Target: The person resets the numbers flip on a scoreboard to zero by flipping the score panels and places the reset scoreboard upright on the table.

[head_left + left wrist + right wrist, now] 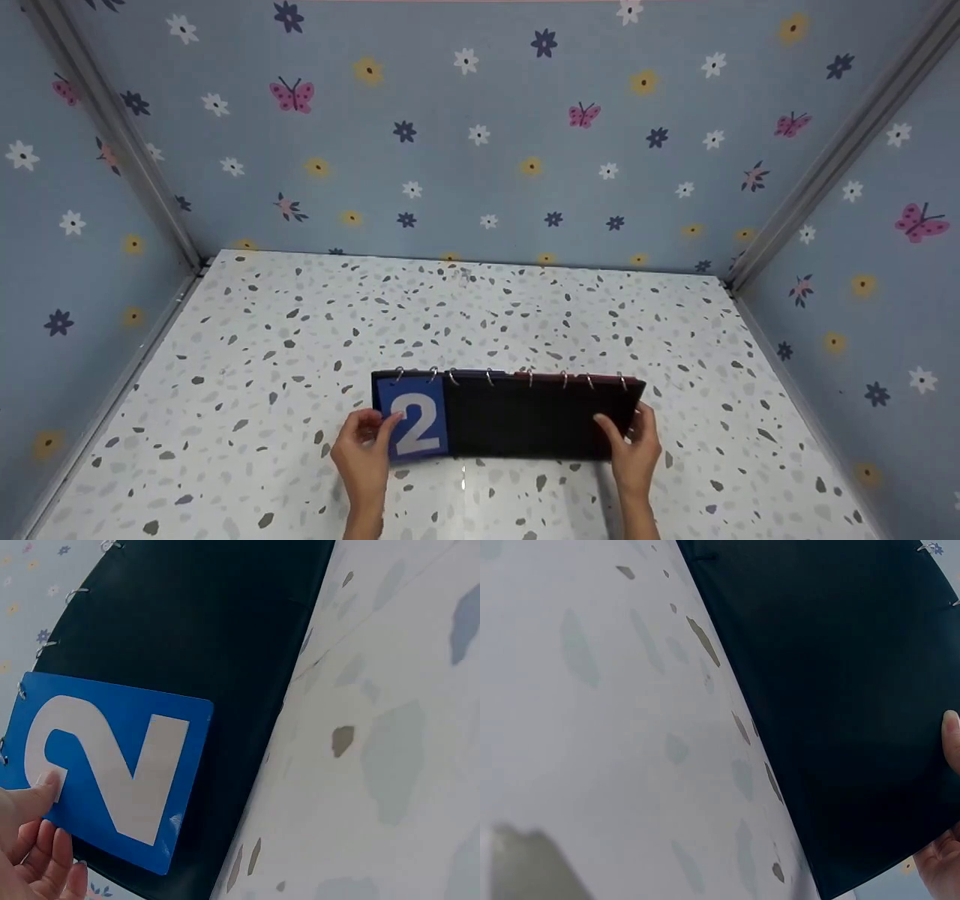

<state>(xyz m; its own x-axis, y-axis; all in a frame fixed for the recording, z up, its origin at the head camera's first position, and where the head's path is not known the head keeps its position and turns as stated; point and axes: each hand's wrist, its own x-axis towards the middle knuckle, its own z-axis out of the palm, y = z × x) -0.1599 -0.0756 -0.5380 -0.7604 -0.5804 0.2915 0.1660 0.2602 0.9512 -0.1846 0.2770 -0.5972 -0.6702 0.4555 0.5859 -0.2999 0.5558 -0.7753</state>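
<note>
A flip scoreboard with a black panel (pixel 525 420) stands on its long lower edge on the speckled table, its front toward me. Metal rings run along its top edge. On its left part hangs a blue card (pixel 444 420) with a white number 2. My left hand (pixel 365 450) pinches the left end, thumb on the blue card and fingers behind the board. The right end is held by my right hand (pixel 634 450), thumb on the black front, fingers behind. In the right wrist view only the thumb (pixel 951 739) and some fingers show at the right border.
A white table (pixel 300 322) with grey speckles lies under the board. Blue panels with flowers and butterflies rise at the back (pixel 480 150), left (pixel 60 262) and right (pixel 885 300). Red and dark blue card edges (pixel 547 374) peek out behind the board's top.
</note>
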